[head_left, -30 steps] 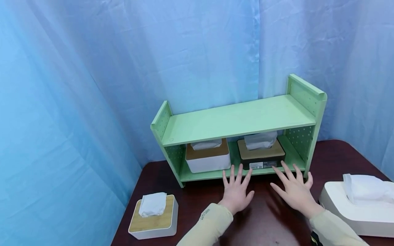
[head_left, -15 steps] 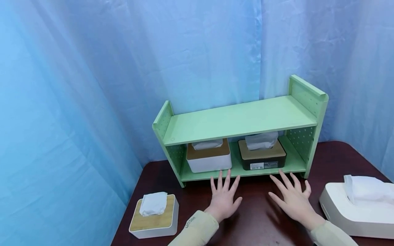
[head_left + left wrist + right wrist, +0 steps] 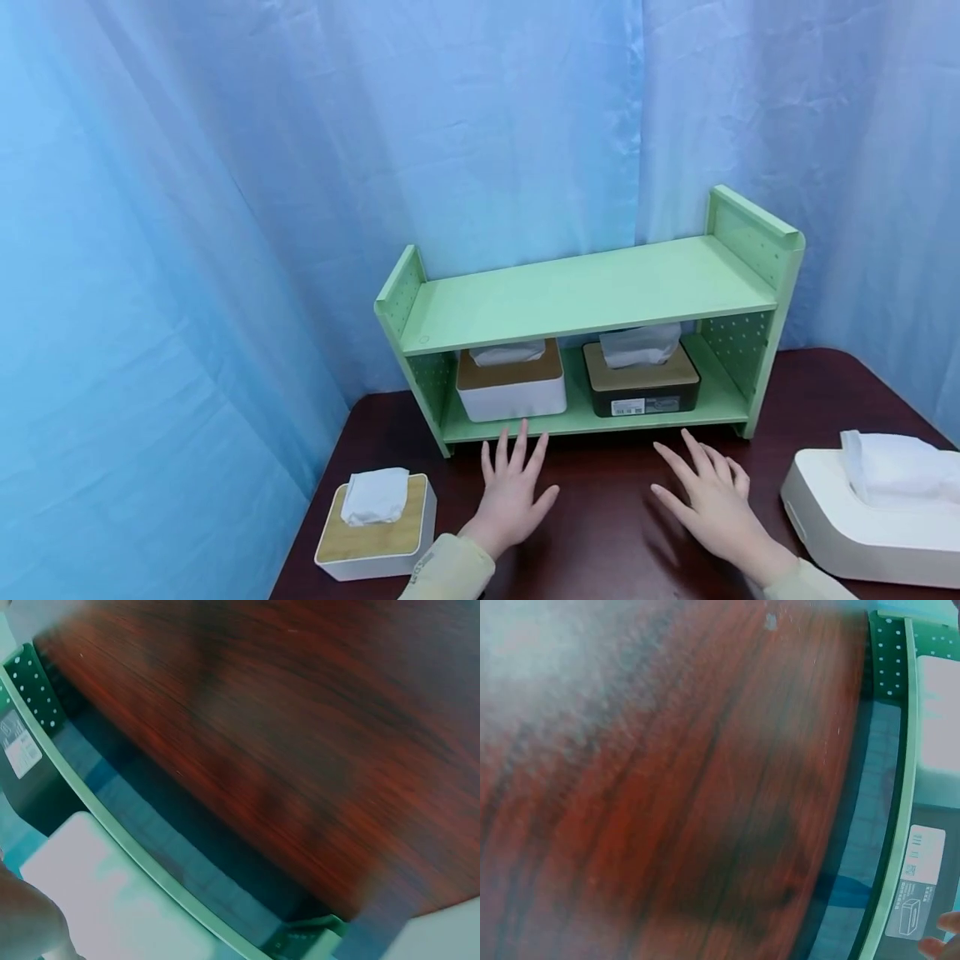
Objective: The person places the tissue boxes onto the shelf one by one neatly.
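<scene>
Dark reddish wood made up the tabletop (image 3: 600,533), and both hands lay low over it with nothing held. The left hand (image 3: 512,496) had its fingers (image 3: 517,442) straight and spread apart, the tips pointing at the green shelf (image 3: 585,296) and ending just short of its bottom board. The right hand (image 3: 708,500) was likewise flat, palm down, its fingers (image 3: 693,454) straight and fanned a little less widely, also aimed at the shelf and clear of it. Whether the palms touched the wood or hovered just above it could not be told. Pale yellowish sleeves (image 3: 450,571) covered both wrists.

On the lower level of the shelf stood two tissue boxes side by side, apart from each other: a white box (image 3: 512,392) with a wooden lid, straight ahead of the left hand, and a black box (image 3: 643,390) with a wooden lid and a label on its front, ahead of the right hand. Tissue stuck up from each lid. The upper board of the shelf carried nothing visible.

Another white box with a wooden lid (image 3: 378,529) sat on the tabletop near the left forearm, tissue standing from its slot. A large white tissue holder (image 3: 862,525) lay beside the right hand, not touching it. Blue curtain (image 3: 225,208) hung behind everything. Both wrist views were blurred, showing the wood and the shelf's green edge (image 3: 150,874).
</scene>
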`<state>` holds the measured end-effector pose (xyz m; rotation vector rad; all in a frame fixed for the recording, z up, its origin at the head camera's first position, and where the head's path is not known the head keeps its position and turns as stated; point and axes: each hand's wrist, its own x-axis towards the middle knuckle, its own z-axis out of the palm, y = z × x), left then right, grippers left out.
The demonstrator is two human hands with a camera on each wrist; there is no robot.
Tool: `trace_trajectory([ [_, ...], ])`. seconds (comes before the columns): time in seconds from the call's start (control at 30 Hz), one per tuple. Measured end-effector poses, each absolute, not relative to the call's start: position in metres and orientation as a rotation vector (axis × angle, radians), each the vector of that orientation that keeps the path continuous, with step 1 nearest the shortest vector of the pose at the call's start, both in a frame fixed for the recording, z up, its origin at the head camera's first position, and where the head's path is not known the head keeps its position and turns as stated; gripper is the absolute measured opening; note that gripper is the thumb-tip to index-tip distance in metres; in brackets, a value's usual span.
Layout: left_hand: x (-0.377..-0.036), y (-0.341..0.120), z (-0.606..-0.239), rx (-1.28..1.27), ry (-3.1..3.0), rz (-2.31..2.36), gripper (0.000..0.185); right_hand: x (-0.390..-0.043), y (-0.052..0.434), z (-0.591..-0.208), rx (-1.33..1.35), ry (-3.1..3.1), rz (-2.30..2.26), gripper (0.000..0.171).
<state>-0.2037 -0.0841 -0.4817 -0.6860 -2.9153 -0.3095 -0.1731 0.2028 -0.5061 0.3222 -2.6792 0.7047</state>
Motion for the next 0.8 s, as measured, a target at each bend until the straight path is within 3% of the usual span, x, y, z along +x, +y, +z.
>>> trace_trajectory([
  [0.27,-0.194,-0.129,-0.481,-0.735,-2.773,-0.483,0.062,-0.167,0.205,-0.513,0.306,-2.712,0.736,0.052],
  [0.57,-0.183,-0.212,-0.479,-0.762,-2.49,-0.542,0.055,-0.163,0.209,-0.52,0.302,-2.744,0.771,0.05],
  [0.8,-0.174,-0.269,-0.476,-0.579,-2.521,-0.499,0.061,-0.161,0.208,-0.526,0.305,-2.73,0.774,0.048],
])
